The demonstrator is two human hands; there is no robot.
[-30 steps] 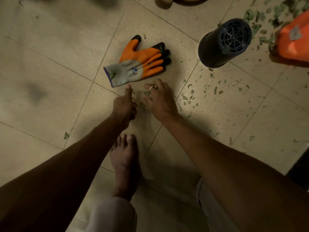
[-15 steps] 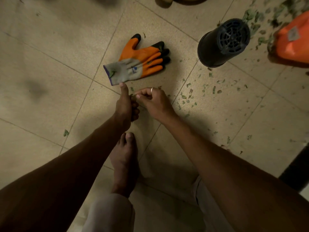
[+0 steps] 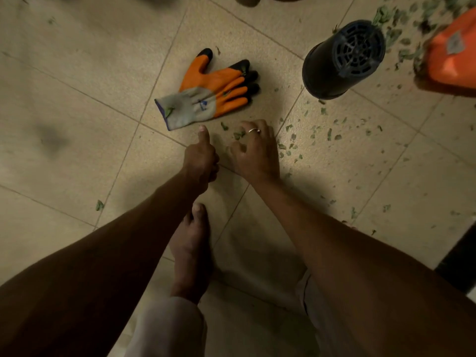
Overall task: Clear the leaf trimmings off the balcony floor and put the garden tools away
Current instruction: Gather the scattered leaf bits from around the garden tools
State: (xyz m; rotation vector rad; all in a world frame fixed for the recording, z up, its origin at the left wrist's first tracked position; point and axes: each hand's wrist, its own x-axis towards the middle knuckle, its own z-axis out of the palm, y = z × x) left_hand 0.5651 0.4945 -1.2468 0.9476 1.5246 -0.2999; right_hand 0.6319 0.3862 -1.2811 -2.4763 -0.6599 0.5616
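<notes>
Small green leaf trimmings (image 3: 290, 146) lie scattered over the beige floor tiles, thickest to the right and at the top right. My right hand (image 3: 257, 153), wearing a ring, hovers with spread, bent fingers over a few scraps just below the glove. Beside it, my left hand (image 3: 201, 158) is curled into a fist with the thumb pointing forward; what it holds is hidden inside. An orange and grey garden glove (image 3: 206, 99) lies flat on the tile just beyond both hands.
A black plastic plant pot (image 3: 337, 63) lies on its side at the upper right. An orange object (image 3: 453, 63) sits among trimmings at the right edge. My bare foot (image 3: 192, 243) stands below the hands. A dark threshold (image 3: 461, 256) borders the lower right.
My right hand pinched scraps and brought them to my left fist, then moved back out over the floor with its fingers spread. The left fist stayed almost still.
</notes>
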